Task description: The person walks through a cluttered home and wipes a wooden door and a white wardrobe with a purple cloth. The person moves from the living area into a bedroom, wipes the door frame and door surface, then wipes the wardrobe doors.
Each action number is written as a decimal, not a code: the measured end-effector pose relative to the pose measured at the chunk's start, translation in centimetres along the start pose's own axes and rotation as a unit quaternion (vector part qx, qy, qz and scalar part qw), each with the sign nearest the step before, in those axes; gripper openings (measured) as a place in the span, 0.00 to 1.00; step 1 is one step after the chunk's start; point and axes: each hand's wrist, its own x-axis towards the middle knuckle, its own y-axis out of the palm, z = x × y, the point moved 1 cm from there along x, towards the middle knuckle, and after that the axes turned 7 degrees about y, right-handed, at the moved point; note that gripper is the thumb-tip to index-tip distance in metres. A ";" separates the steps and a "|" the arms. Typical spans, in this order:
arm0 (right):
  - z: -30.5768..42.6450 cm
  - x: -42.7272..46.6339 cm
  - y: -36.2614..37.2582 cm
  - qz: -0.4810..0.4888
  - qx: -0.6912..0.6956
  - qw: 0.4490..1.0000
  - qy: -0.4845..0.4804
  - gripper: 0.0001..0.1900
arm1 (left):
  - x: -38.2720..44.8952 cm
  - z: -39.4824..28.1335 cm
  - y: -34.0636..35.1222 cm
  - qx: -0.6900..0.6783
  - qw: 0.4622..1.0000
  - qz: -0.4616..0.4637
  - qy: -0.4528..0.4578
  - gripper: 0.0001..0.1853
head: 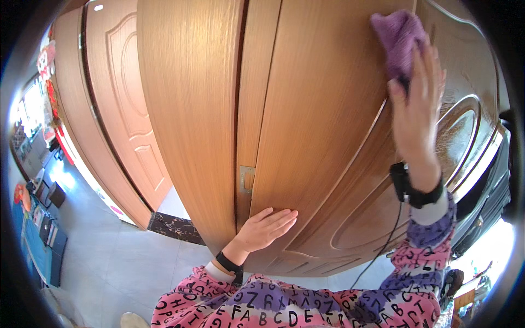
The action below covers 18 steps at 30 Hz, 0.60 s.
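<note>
A brown wood-grain panel door (pixel 316 106) with moulded oval panels fills the middle and right of the view. High on it, my right hand (pixel 418 102) holds a purple cloth (pixel 400 39) against the surface; the hand is slightly blurred. Smeary, wet-looking streaks show on the door to the right of that hand. My left hand (pixel 266 229) holds nothing and rests flat on the lower door near its edge, fingers lightly spread. Just above it, a metal strike plate (pixel 247 179) is set in the door frame (pixel 256 102).
A second wooden door (pixel 123 82) stands at the left, with a dark marble threshold (pixel 176 227) at its foot. Grey floor tiles (pixel 119 262) run below. A blue cabinet (pixel 45 246) with things on it is at far left. A black cable (pixel 383 250) hangs from my right wristband.
</note>
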 end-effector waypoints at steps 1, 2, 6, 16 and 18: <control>1.9 -1.7 0.0 0.053 -0.005 0.999 0.002 0.34 | -0.6 0.1 -0.3 -0.004 1.000 -0.003 0.000 0.19; 3.3 -3.7 -0.1 0.114 0.003 0.993 -0.005 0.31 | -0.9 0.1 -0.5 -0.024 1.000 -0.016 -0.009 0.18; 9.8 -12.5 -0.1 0.231 0.099 0.944 -0.213 0.28 | -2.1 0.4 -1.0 -0.049 0.993 -0.098 -0.042 0.14; 10.5 -9.5 3.4 0.273 0.135 0.871 -0.386 0.25 | -5.2 0.2 0.4 -0.097 0.980 -0.110 -0.133 0.14; 7.9 -3.1 4.1 0.191 0.092 0.933 -0.291 0.22 | -5.7 0.3 1.0 -0.083 0.980 -0.102 -0.151 0.13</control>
